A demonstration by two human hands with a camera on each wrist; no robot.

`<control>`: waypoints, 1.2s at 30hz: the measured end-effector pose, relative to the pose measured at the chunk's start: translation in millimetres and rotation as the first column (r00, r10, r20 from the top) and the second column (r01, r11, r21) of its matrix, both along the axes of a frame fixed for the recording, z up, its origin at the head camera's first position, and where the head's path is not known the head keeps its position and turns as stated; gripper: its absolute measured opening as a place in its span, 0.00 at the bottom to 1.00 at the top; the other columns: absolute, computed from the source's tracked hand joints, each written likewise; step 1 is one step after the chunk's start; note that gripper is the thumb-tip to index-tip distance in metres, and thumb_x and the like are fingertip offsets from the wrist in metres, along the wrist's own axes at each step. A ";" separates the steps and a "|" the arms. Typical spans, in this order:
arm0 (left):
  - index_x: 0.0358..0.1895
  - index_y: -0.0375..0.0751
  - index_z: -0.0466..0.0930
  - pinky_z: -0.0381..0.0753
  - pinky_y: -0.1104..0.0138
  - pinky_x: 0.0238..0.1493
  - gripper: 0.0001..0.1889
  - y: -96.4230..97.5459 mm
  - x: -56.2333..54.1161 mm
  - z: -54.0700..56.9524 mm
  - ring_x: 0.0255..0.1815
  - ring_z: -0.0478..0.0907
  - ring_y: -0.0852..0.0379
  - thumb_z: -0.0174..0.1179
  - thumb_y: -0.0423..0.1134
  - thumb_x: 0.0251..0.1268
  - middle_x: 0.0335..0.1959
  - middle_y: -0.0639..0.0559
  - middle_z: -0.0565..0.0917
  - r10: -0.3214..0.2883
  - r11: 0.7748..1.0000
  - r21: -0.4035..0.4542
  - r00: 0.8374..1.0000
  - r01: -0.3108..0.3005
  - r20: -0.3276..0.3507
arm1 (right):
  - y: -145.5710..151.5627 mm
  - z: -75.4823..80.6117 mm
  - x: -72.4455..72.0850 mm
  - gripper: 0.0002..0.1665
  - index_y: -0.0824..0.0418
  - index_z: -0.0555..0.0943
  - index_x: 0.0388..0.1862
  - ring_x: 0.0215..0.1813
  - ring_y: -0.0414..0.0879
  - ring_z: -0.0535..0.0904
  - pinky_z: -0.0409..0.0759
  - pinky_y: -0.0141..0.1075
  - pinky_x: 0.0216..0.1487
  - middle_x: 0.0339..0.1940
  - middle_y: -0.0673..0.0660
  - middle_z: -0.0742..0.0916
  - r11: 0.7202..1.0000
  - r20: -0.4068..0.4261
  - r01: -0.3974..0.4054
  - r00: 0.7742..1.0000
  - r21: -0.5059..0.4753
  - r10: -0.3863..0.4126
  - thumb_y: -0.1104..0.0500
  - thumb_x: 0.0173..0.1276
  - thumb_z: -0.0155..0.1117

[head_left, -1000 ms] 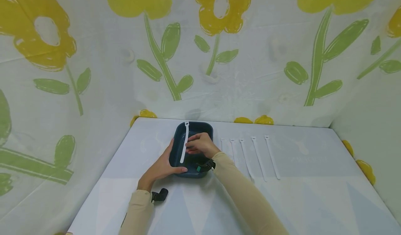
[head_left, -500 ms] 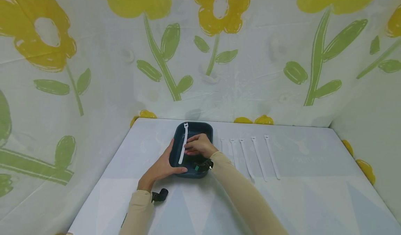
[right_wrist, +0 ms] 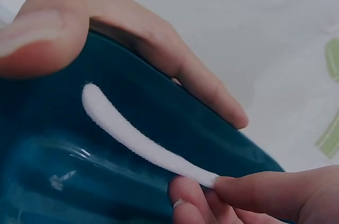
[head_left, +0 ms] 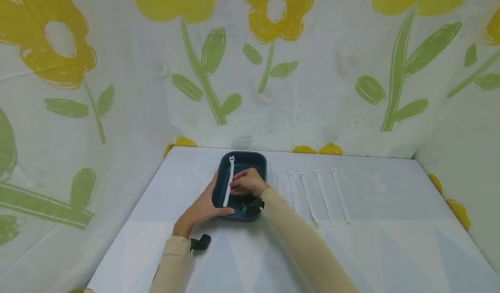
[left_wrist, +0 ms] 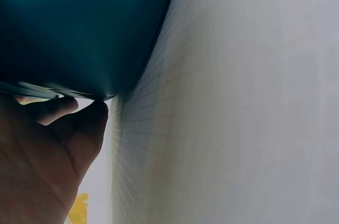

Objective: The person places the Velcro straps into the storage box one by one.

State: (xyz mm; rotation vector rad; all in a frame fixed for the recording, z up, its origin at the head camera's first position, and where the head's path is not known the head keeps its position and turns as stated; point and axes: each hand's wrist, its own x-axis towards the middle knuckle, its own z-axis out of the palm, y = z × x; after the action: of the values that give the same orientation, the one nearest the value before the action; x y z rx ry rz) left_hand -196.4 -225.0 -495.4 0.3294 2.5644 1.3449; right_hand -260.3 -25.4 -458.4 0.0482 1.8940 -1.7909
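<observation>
A dark teal, deep rectangular dish [head_left: 250, 158] sits near the table's far edge. At its left side my left hand [head_left: 201, 208] grips it, thumb over the near rim and fingers along the outer wall; the left wrist view shows fingertips against the dish [left_wrist: 90, 28]. My right hand [head_left: 250, 182] reaches over the dish. Between thumb and fingers it pinches a white, fuzzy hook-and-loop cable tie [right_wrist: 140, 144], whose slotted head points away from me in the head view. The tie lies lengthwise over the dish's left part; whether it touches the bottom I cannot tell.
Several more white cable ties [head_left: 325, 197] lie side by side on the white table [head_left: 390, 241], right of the dish. The right sleeve partly covers the nearest ones. A flower-printed curtain [head_left: 320, 80] stands behind the table and along its sides.
My right hand has shifted slightly left, and the cable tie it pinches has moved a little nearer to me, its head now inside the far rim. The left hand has stayed put.
</observation>
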 end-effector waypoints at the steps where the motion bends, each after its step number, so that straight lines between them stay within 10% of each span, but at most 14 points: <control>1: 0.85 0.59 0.26 0.49 0.35 0.82 0.70 -0.1 -0.2 -0.3 0.88 0.44 0.38 0.77 0.59 0.52 0.88 0.48 0.37 0.002 1.000 0.000 1.000 -0.002 0.002 | -0.2 -0.2 -0.2 0.19 0.73 0.80 0.56 0.28 0.44 0.89 0.90 0.36 0.36 0.38 0.63 0.90 1.000 0.005 0.000 1.000 0.001 0.000 0.71 0.67 0.69; 36: 0.85 0.58 0.28 0.48 0.36 0.83 0.70 0.6 0.5 0.5 0.88 0.43 0.42 0.79 0.54 0.52 0.88 0.50 0.39 -0.018 0.999 0.045 0.999 0.019 -0.027 | -8.4 -4.9 -0.5 0.18 0.73 0.80 0.54 0.34 0.51 0.93 0.91 0.38 0.38 0.38 0.66 0.90 0.999 0.037 -0.027 0.999 0.043 0.025 0.72 0.66 0.69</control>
State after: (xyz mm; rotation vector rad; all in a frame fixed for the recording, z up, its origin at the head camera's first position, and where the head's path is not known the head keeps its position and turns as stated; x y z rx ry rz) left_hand -195.9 -224.4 -494.9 0.3803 2.5487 1.4035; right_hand -260.9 -33.8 -463.2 0.0711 1.8989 -1.7204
